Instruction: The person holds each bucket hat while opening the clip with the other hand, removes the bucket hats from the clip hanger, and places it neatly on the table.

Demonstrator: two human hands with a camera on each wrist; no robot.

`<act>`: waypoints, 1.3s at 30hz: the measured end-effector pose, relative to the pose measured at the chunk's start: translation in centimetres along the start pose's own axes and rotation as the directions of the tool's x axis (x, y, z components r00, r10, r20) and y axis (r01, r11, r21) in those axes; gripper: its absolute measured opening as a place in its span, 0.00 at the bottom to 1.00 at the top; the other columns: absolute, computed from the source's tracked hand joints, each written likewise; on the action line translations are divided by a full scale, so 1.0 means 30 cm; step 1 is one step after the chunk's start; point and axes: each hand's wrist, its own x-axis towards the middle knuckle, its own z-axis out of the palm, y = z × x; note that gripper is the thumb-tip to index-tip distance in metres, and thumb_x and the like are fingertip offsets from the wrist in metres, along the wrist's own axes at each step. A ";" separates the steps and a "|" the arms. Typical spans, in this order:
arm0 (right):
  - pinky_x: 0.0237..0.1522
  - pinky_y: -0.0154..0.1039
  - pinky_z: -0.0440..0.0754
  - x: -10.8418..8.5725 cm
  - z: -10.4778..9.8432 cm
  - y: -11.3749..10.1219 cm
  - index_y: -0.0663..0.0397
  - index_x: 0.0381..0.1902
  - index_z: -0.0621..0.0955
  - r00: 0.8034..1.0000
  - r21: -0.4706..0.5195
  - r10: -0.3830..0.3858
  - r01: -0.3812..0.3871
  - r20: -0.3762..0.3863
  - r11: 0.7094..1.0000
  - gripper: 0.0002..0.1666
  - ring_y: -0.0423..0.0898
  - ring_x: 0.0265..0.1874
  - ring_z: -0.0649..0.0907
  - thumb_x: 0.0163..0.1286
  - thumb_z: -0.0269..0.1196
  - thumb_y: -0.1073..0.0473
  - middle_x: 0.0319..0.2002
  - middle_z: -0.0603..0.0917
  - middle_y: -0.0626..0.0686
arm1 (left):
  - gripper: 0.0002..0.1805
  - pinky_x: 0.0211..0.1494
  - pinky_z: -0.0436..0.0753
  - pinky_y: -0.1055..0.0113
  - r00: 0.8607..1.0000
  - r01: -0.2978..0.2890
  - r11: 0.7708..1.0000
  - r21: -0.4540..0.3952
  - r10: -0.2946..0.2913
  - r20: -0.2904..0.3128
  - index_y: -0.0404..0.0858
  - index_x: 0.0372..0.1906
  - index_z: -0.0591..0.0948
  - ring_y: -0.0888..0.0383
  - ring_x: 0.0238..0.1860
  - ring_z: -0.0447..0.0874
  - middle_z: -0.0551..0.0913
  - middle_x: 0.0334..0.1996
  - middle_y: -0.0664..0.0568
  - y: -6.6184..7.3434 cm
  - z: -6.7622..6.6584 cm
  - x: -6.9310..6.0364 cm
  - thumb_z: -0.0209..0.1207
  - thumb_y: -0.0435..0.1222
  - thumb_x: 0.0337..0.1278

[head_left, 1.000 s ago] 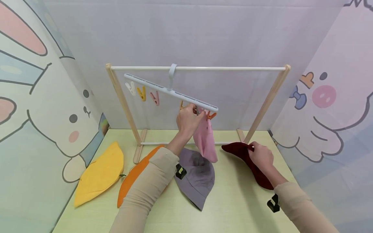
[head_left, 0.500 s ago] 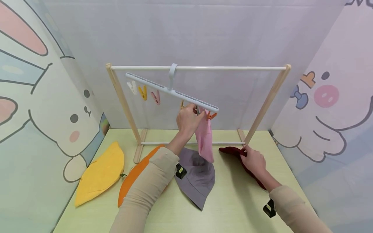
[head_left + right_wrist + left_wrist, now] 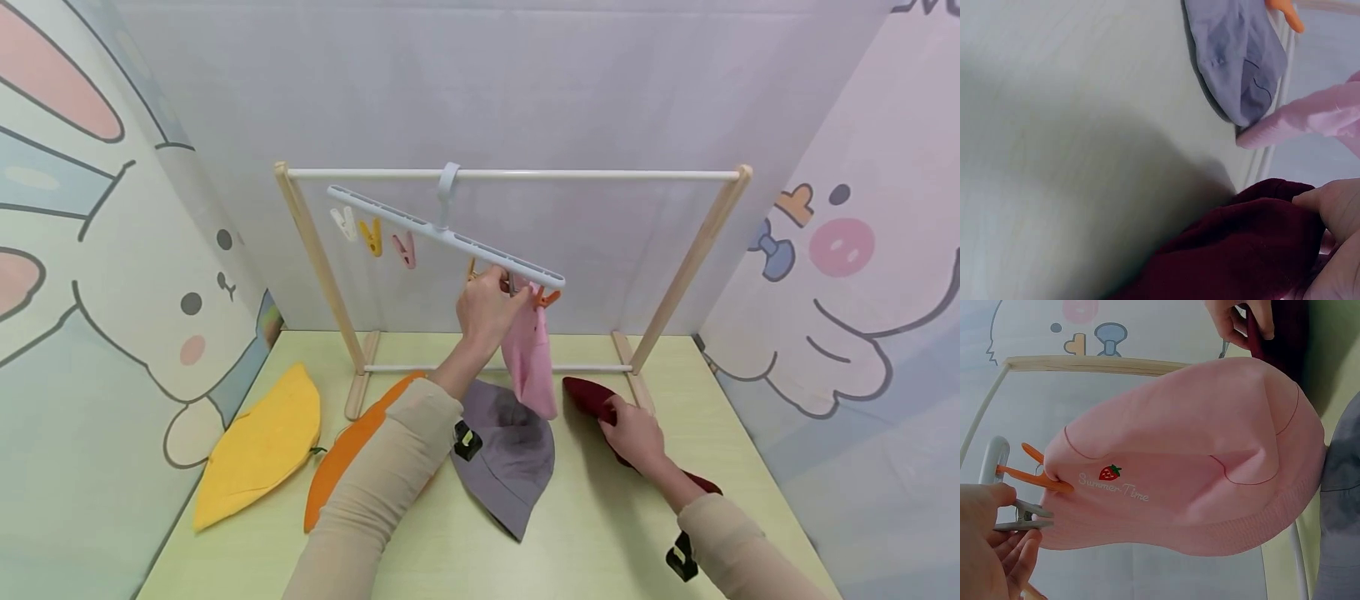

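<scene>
My left hand [image 3: 486, 307] pinches a grey clothespin [image 3: 1024, 514] between thumb and fingers. The clothespin's tips lie at the edge of a pink hat [image 3: 529, 362] with a strawberry and "Summer-Time" lettering. An orange clothespin [image 3: 1038, 477] beside it grips the same hat, which hangs under the right end of a tilted pale blue hanger [image 3: 405, 219]. On the right side of the table, my right hand [image 3: 632, 435] grips a dark red hat [image 3: 1229, 247] by its upper edge; part of the hat is hidden behind the hand.
The hanger hooks on the white bar [image 3: 570, 175] of a wooden rack [image 3: 318, 267]. White, yellow and pink clothespins [image 3: 403, 249] hang at its left; a tan one hangs near my left hand. Yellow [image 3: 262, 446], orange [image 3: 360, 446] and grey [image 3: 510, 467] hats lie on the table [image 3: 585, 542].
My right hand has moved left and down with the dark red hat. The left hand keeps its pinch on the grey clothespin; the pink hat sways slightly.
</scene>
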 end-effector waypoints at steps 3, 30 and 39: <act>0.24 0.49 0.78 -0.012 0.026 -0.001 0.61 0.39 0.78 1.000 -0.008 -0.013 0.014 0.018 1.000 0.17 0.52 0.23 0.81 0.51 0.68 0.61 0.29 0.83 0.60 | 0.12 0.21 0.71 0.68 1.000 0.010 1.000 -0.008 -0.010 0.007 0.43 0.25 0.78 0.61 0.22 0.77 0.83 0.23 0.56 -0.001 0.002 -0.001 0.64 0.46 0.45; 0.22 0.47 0.76 -0.080 0.155 -0.042 0.58 0.46 0.78 0.982 -0.008 -0.008 0.010 0.191 1.000 0.23 0.57 0.28 0.81 0.53 0.67 0.54 0.39 0.81 0.61 | 0.13 0.25 0.73 0.66 1.000 0.003 1.000 0.008 -0.003 0.018 0.44 0.28 0.79 0.60 0.24 0.78 0.83 0.25 0.56 0.007 0.004 -0.005 0.64 0.48 0.46; 0.22 0.47 0.76 -0.091 0.170 -0.051 0.56 0.47 0.79 0.976 0.002 -0.042 0.043 0.215 0.999 0.20 0.56 0.26 0.82 0.58 0.64 0.54 0.44 0.79 0.64 | 0.12 0.25 0.73 0.66 1.000 0.002 1.000 0.007 -0.002 0.019 0.44 0.27 0.79 0.60 0.24 0.78 0.83 0.25 0.56 0.009 0.003 -0.006 0.64 0.48 0.45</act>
